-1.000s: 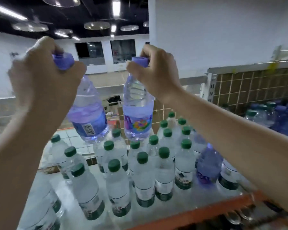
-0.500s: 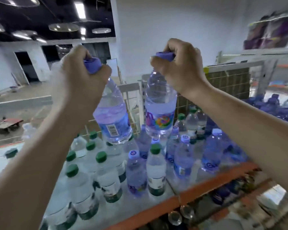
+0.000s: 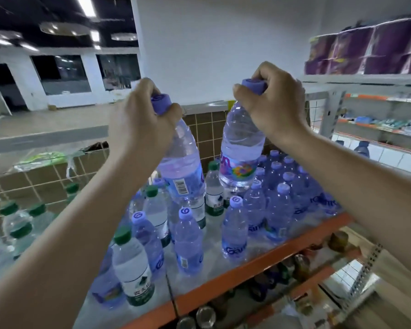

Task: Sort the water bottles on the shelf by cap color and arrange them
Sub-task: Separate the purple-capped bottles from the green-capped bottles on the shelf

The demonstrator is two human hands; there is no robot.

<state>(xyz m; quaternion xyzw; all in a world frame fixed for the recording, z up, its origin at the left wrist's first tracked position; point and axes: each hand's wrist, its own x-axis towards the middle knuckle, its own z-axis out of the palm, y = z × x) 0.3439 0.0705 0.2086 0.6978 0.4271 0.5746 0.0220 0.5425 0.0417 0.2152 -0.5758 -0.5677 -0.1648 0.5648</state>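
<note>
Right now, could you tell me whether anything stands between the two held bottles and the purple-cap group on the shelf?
Nothing visible blocks the air between. The left hand and right hand hold purple-cap bottles above the shelf, but the purple-cap group stands packed; the freest space shows near the front edge.

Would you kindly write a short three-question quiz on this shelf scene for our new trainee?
1. True or false: the left hand and the right hand each grip a purple-capped bottle by its neck.
2. Which cap colour fills the right end of the shelf? A) green B) purple C) red
3. Fill in: the left bottle hangs tilted, showing a ____ on its label; the right bottle shows a colourful print.

Key: 1 true; 2 B; 3 barcode.
</note>
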